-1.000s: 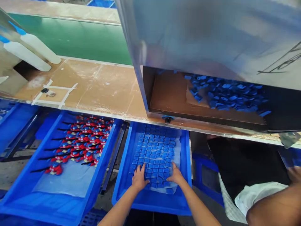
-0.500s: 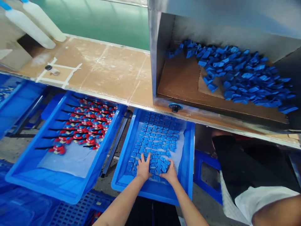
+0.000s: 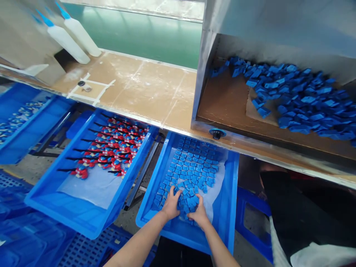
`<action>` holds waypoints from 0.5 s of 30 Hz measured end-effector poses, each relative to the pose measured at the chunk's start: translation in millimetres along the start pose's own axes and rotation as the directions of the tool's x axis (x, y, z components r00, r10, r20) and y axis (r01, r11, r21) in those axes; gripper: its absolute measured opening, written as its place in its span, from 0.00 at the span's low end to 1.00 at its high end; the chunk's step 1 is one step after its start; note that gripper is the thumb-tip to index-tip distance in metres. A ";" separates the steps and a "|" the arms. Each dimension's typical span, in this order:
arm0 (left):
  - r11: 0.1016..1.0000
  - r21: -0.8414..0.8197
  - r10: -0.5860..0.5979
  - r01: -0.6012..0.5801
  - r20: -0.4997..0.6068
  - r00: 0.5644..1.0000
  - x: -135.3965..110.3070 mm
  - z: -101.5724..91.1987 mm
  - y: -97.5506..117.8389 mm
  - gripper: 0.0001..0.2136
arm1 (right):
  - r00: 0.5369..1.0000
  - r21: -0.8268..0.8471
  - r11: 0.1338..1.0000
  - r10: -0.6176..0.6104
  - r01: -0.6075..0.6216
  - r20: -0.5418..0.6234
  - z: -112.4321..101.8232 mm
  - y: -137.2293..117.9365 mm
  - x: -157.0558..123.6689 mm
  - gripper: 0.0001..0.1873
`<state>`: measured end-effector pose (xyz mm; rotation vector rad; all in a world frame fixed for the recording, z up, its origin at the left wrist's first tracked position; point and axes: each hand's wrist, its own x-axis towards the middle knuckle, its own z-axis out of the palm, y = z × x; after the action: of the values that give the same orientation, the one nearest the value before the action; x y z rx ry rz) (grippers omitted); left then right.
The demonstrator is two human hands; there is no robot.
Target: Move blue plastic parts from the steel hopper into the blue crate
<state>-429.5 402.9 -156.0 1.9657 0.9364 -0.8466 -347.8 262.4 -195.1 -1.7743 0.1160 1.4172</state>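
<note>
**Two hands close around a mound of blue blocks in a tray below the bench**

The left hand (image 3: 171,204) and the right hand (image 3: 198,213) are cupped toward each other, fingers curled and palms nearly meeting. They press a loose clump of small blue plastic blocks (image 3: 187,198) between them. The clump sits at the near end of a shallow blue plastic tray (image 3: 232,207), on a white liner sheet (image 3: 218,187). More of the same blocks lie flat in rough rows directly ahead of the fingertips, running away from the person toward the tray's far end. Both hands are equally close to the mound, one on each flank.

The tray's long axis points away from the person, and its far end tucks under the edge of the brown board bench (image 3: 144,89). Bare blue floor shows along the near rim, behind the wrists. To the left, apart from it, a second blue tray (image 3: 69,218) holds red-and-blue figures on black sticks (image 3: 111,148).

Above and to the right, an open-fronted metal box (image 3: 264,22) stands on the bench, with a heap of blue pieces (image 3: 300,100) inside. Two white squeeze bottles with blue tips (image 3: 72,39) lean at the far left. Another person in dark clothing (image 3: 300,211) is at the right.
</note>
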 end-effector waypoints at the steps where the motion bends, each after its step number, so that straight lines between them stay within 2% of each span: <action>1: 1.000 -0.019 0.011 -0.010 0.015 1.000 -0.2 1.9 -0.9 0.50 | 0.999 0.051 0.998 0.034 -0.035 0.027 3.0 -2.6 -3.7 0.59; 4: 0.999 -0.050 -0.014 0.015 0.020 1.000 0.3 8.0 -0.6 0.54 | 0.994 0.071 0.992 0.106 -0.109 0.037 11.6 -12.0 -12.6 0.64; 8: 0.993 -0.119 -0.011 0.005 -0.045 0.999 3.9 14.0 -0.7 0.46 | 0.990 0.084 0.986 0.142 -0.143 0.027 16.8 -13.8 -17.7 0.61; 10: 0.991 -0.133 -0.006 0.000 -0.041 0.999 5.7 16.8 1.2 0.46 | 0.987 0.126 0.980 0.152 -0.157 0.053 19.4 -9.9 -17.0 0.59; 12: 0.996 -0.073 -0.048 0.047 -0.022 0.999 6.8 19.9 6.2 0.47 | 0.988 0.112 0.982 0.151 -0.155 0.045 23.9 -8.0 -14.1 0.59; 15: 0.989 0.071 -0.126 0.128 -0.039 0.991 7.3 24.1 13.6 0.45 | 0.980 0.000 0.981 0.196 -0.196 -0.042 30.6 -12.0 -7.5 0.61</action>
<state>-419.9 378.9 -168.3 2.0052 1.0738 -0.9335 -367.3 286.8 -182.5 -1.8370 0.3178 1.5188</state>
